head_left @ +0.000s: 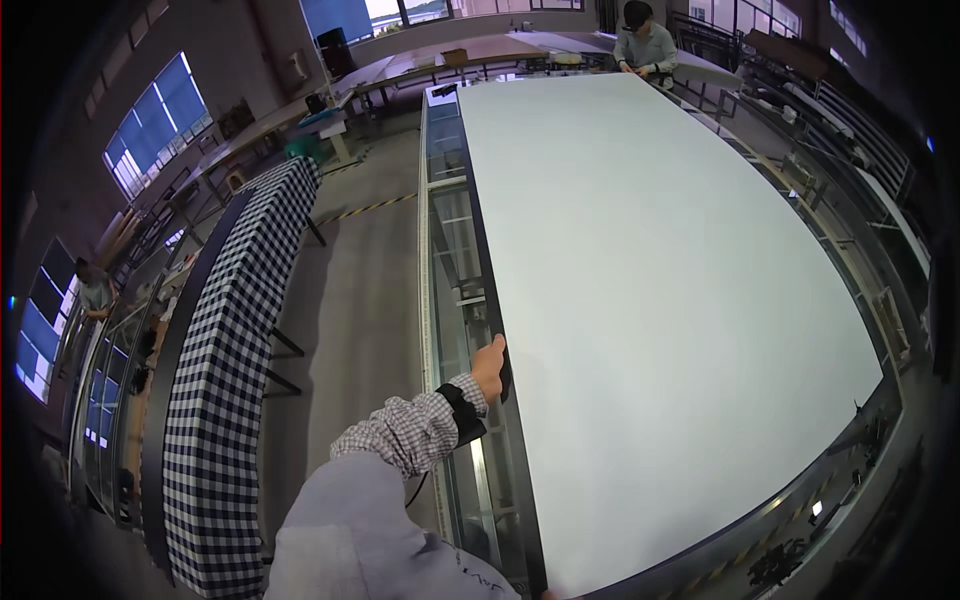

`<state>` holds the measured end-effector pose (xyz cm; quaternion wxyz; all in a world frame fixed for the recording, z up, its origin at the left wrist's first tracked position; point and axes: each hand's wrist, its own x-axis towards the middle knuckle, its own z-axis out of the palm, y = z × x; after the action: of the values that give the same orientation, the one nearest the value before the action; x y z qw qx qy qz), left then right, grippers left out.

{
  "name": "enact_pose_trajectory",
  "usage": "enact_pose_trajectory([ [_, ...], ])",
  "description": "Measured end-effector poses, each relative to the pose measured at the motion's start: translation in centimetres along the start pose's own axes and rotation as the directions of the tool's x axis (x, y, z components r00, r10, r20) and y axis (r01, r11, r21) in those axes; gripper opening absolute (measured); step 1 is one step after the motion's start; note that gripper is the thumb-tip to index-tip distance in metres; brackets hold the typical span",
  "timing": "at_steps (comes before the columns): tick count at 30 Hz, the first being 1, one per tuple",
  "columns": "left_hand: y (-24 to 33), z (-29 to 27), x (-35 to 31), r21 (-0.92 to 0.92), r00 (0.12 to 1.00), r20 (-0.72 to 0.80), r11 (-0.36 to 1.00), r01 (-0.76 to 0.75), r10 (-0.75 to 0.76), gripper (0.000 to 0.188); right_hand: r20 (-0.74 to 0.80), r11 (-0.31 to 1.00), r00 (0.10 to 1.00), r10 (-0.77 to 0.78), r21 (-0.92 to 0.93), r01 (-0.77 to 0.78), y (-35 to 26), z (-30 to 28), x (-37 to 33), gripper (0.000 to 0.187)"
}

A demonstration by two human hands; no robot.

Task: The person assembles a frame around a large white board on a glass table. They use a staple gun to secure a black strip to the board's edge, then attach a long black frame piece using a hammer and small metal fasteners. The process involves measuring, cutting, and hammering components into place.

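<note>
A large white sheet (660, 300) lies flat over a long frame table, with a dark straight bar (487, 260) running along its left edge. My left hand (488, 370) is closed on this bar about midway along the near half; some of its fingers are hidden behind it. A checked sleeve and a black band (462, 415) cover that wrist. At the bottom edge of the view, near the bar's close end, only a sliver of skin from my right hand (548, 595) shows, its fingers hidden.
A co-worker (645, 50) stands at the table's far end, hands at its edge. To the left stands a long narrow table under a checked cloth (225, 350). Another person (95, 290) is at far left. Metal profiles (840, 110) rest on racks at far right.
</note>
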<state>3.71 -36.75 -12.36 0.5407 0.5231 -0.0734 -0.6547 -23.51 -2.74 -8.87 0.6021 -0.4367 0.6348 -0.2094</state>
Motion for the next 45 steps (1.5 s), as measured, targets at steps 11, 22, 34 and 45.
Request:
enact_pose_trajectory([
  [11, -1.0, -1.3, -2.3, 0.164, 0.971, 0.239, 0.986, -0.042, 0.002, 0.046, 0.04, 0.984, 0.995, -0.087, 0.156, 0.08, 1.6, -2.4, -2.2, 0.032],
  [22, -2.0, -3.1, 0.3, 0.179, 0.967, 0.254, 0.981, -0.073, 0.026, 0.045, -0.103, 0.9, 0.94, -0.327, 0.27, 0.342, 1.9, -1.1, -1.8, 0.025],
  [34, -0.6, -4.4, -1.4, 0.175, 0.902, 0.401, 0.979, 0.099, -0.163, 0.049, 0.432, 0.933, 0.845, -0.316, 0.305, 0.193, 9.2, -1.7, 1.1, 0.037],
  [45, 0.1, -5.6, -0.3, 0.096, 0.905, 0.387, 0.984, 0.152, -0.177, 0.051, 0.344, 0.96, 0.898, -0.274, 0.155, 0.233, 4.6, -2.9, -1.4, 0.044],
])
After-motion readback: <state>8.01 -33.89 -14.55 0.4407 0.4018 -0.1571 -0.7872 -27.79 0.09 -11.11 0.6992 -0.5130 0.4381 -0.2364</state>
